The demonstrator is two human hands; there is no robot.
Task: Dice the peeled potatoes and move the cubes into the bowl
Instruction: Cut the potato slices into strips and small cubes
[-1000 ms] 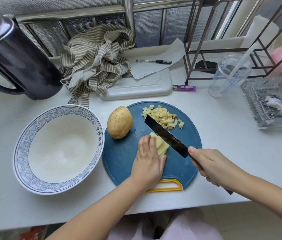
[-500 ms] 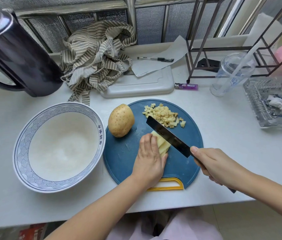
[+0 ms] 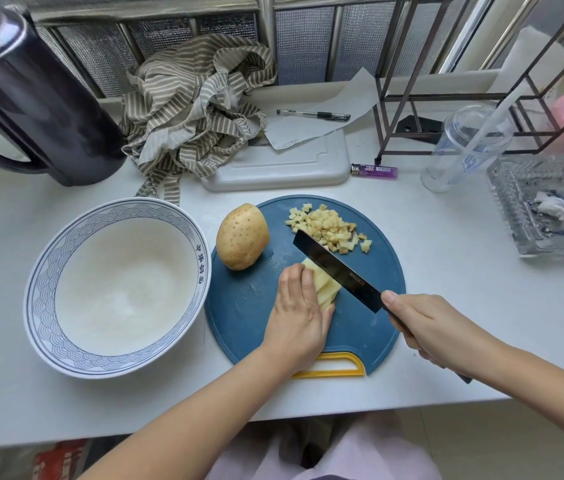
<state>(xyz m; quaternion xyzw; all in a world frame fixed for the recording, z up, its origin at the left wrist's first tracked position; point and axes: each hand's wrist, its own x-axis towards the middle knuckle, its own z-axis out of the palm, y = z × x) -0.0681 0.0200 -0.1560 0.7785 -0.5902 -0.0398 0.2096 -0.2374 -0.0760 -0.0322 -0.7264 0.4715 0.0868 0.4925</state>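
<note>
roughly midway, by the look of it: a pile of cubes (image 3: pixel 329 229) sits at the far side of the blue cutting board (image 3: pixel 246 317), the bowl (image 3: pixel 114 355) to its left holds none yet. the left hand (image 3: pixel 296 315) pins stacked potato slices (image 3: pixel 323 289); the right hand (image 3: pixel 436 329) has its grip closed around the knife (image 3: pixel 337 271), cutting them. one whole potato (image 3: pixel 242 237) waits uncut.

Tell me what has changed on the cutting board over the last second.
Very little. The right hand keeps its grip on the knife, its blade still against the potato slices that the left hand goes on pinning down. The diced pile, whole potato, blue board and empty bowl stay put.
</note>
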